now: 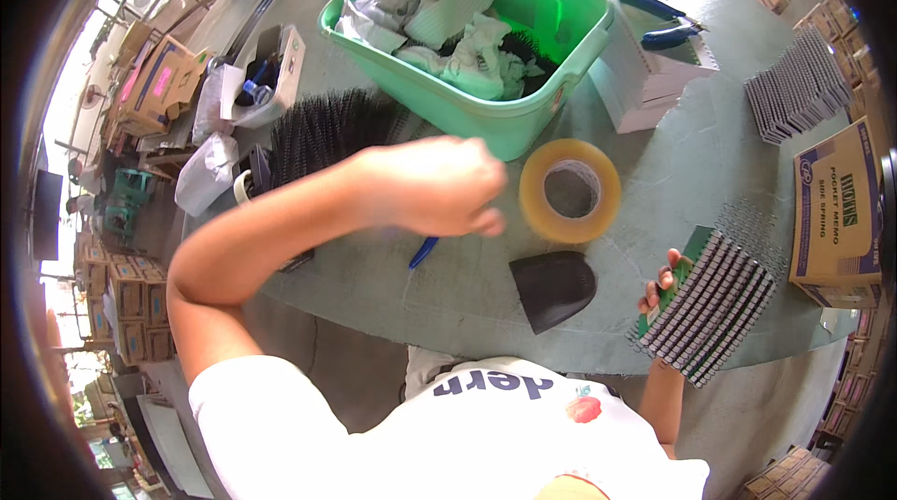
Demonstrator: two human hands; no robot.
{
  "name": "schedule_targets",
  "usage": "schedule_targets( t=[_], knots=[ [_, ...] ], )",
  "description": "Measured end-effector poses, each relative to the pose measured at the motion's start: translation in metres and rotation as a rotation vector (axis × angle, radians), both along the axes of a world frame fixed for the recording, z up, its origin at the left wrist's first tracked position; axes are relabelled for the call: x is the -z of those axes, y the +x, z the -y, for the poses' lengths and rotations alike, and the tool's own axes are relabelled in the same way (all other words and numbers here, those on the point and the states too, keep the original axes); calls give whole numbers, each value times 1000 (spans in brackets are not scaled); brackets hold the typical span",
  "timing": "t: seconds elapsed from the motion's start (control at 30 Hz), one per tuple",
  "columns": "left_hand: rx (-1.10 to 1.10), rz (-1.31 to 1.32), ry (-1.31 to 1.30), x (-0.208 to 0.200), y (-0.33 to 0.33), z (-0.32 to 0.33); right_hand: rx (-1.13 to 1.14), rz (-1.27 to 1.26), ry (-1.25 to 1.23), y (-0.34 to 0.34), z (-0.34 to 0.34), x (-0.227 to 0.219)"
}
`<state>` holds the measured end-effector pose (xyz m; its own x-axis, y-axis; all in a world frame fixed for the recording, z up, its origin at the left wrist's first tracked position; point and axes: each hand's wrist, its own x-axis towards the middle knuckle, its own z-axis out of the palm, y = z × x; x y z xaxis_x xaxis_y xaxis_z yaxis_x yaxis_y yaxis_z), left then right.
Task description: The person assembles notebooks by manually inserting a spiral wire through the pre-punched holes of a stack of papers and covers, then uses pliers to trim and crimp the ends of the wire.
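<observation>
My right hand (662, 285) grips a stack of spiral-bound pads (715, 299) by its side, at the table's right front edge. Rows of dark wire coils face up, with a green cover showing along the left side. My left arm reaches across the table, and its hand (437, 187) hovers in front of the green tub, fingers curled in and slightly blurred. Whatever those fingers hold, if anything, is hidden. Right of that hand lies a roll of yellowish tape (535, 201). A dark, rounded flat piece (553, 291) rests between the tape and the pads.
Crumpled white paper fills part of the green tub (448, 112). Black wire coils (322, 140) are heaped left of it. Blue-handled pliers (649, 2) top a white stack (645, 93). More pads (799, 84) and a cardboard box (838, 210) stand right. A blue pen (423, 252) lies near the front.
</observation>
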<state>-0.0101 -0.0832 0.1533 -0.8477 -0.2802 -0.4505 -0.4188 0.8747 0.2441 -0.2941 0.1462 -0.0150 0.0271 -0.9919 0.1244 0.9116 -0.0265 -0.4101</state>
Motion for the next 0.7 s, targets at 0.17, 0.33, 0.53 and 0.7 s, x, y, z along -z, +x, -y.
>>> schedule_targets(
  t=[0.17,0.33,0.53,0.7],
  knots=[
    [-463,19,6,108,88,-46,-137,133,113,-4,9,-5],
    [-500,-190,-74,130,98,-49,-118,40,43,13,59,-30],
    [-463,-625,111,35,82,-14,14,-69,74,28,103,-81],
    [-286,-785,-303,-24,50,35,50,-128,98,31,116,-95]
  ],
)
